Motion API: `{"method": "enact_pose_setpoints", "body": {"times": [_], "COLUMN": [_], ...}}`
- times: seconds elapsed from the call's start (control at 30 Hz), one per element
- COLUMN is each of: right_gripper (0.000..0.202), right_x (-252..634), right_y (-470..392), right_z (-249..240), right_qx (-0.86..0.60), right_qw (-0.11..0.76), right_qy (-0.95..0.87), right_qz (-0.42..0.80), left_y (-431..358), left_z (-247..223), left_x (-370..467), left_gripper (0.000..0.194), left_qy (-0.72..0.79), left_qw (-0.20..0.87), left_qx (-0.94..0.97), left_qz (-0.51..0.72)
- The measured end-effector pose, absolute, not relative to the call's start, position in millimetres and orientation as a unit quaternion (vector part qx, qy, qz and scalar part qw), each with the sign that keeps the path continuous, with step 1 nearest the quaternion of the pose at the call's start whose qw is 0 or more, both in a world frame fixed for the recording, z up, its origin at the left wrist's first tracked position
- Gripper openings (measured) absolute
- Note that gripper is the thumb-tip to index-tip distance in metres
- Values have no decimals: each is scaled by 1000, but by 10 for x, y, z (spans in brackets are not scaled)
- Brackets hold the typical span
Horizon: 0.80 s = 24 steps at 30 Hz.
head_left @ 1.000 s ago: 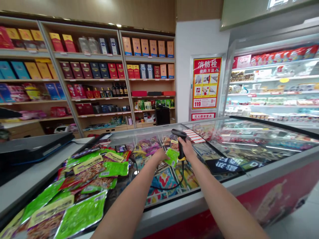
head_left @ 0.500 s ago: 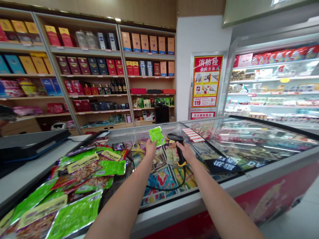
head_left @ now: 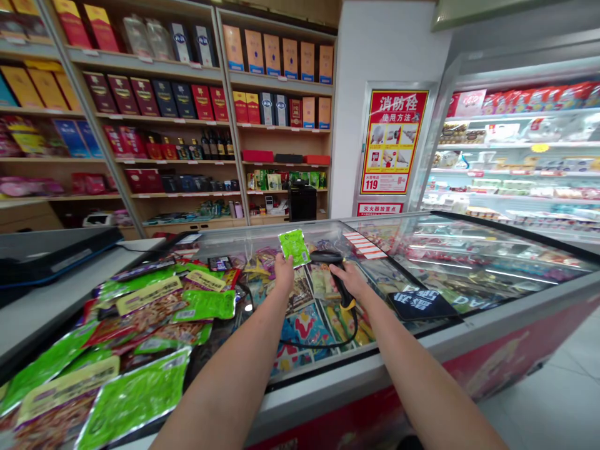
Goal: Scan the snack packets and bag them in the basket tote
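Observation:
Between the thumb and fingers of my left hand (head_left: 284, 272) is a small green snack packet (head_left: 294, 246), held upright with a barcode label on its lower right corner. My right hand (head_left: 347, 279) grips the handle of a black and yellow barcode scanner (head_left: 342, 282). The scanner's head points left at the packet, close to its right edge. A black cable (head_left: 323, 345) loops from the handle's base down and left over the freezer glass. To the left lies a pile of snack packets, among them a large green packet (head_left: 135, 395) and a brown one with a cream label (head_left: 65, 400).
Beneath my hands is a glass-topped chest freezer (head_left: 300, 375) full of packaged goods. A black sign (head_left: 422, 302) lies on its glass at right. A dark flat device (head_left: 56, 253) stands on the left counter. Behind are shelves (head_left: 164, 119) of boxes and a lit fridge (head_left: 515, 156).
The view has tilted down and shifted slightly. The packet and the scanner head have come closer together; both hands keep their hold.

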State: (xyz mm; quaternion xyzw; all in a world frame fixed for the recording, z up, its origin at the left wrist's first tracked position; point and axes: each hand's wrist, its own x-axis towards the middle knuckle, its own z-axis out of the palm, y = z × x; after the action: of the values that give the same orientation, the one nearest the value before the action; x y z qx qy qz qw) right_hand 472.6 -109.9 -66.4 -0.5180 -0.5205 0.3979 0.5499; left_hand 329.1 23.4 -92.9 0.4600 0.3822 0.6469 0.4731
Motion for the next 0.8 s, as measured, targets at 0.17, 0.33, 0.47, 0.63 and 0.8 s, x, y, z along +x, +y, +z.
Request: {"method": "enact_pose_setpoints", "body": {"times": [0.17,0.33,0.47,0.63,0.8], "right_gripper": [28,30,31,33,33], "right_x": [4721,4710,4713,4715,4672], "right_y": [-1110,-1121,-1124,-1128,-1116], "right_z": [-678,-678,-674,-669,-660], "right_qx": [-522,-524,-527,-526,-530], "right_qw": [540,535,531,528,529], "right_qy": [-518,-514,-515,-522,-516], "right_qz": [409,418,419,415,416], "left_y": [213,239,271,301,306], "left_z": [-913,-933,-962,-993,-992], "left_x": [3285,3290,3296,3295,3272], "left_gripper": [8,10,11,10,14], "left_qy": [393,377,380,376,404], "left_qw": [473,493,485,486,475], "left_qx": [456,449,449,449,460], "left_qz": [644,643,647,649,632]}}
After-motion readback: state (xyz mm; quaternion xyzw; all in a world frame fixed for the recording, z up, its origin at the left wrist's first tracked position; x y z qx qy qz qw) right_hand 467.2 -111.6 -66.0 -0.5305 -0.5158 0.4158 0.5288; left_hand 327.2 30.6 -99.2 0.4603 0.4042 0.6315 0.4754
